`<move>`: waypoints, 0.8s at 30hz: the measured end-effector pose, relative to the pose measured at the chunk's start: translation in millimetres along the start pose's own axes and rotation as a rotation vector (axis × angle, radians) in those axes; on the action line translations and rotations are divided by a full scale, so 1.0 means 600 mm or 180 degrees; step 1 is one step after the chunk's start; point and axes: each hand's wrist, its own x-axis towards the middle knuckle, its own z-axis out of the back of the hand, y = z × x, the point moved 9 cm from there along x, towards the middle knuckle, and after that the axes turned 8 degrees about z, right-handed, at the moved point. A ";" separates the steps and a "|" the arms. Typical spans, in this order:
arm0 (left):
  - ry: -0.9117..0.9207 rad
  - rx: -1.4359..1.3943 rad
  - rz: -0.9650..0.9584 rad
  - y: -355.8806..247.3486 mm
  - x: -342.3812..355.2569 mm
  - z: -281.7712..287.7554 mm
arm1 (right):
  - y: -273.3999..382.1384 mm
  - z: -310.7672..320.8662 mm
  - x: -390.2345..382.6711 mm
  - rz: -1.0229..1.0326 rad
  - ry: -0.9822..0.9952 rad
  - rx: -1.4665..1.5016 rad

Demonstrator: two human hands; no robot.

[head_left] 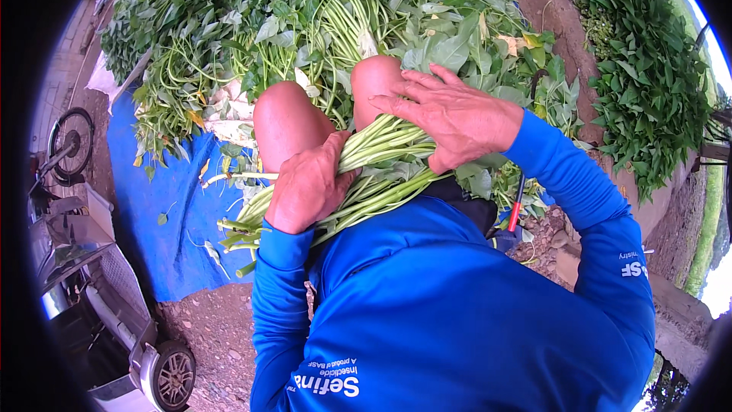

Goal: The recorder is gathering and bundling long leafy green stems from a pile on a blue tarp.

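Observation:
A bundle of long green leafy stems (385,143), which looks like water spinach, lies across my lap with its cut ends pointing left. My left hand (306,189) is wrapped round the stems near those ends, its fingertips partly hidden. Over the right part of the bundle rests my right hand (461,116), fingers stretched and spread, the thumb down against the stems. Some stems also pass under my left wrist. Beyond my bare knees a large heap of the same greens (252,38) spreads out, with a few yellowed leaves in it.
A blue tarp (164,217) lies under the heap and shows at left. Another pile of greens (640,76) is at far right. A red-and-black handle (516,206) stands beside my right hip. A vehicle (114,297) and a wheel (72,143) are on the left, over gravelly ground (213,328).

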 end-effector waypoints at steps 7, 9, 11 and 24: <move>0.0028 -0.0135 -0.0122 -0.026 -0.022 0.007 | 0.000 0.008 -0.010 0.0271 -0.0288 -0.0864; -0.0192 0.0024 -0.0053 -0.022 -0.022 0.003 | -0.022 -0.004 -0.023 0.0252 -0.0399 -0.0299; -0.0130 -0.0010 0.0143 -0.005 -0.014 0.002 | -0.035 0.013 -0.029 0.0087 -0.0448 -0.0276; -0.0576 0.0973 0.0349 -0.061 -0.050 -0.004 | -0.077 -0.038 -0.070 0.0219 -0.2009 -0.1379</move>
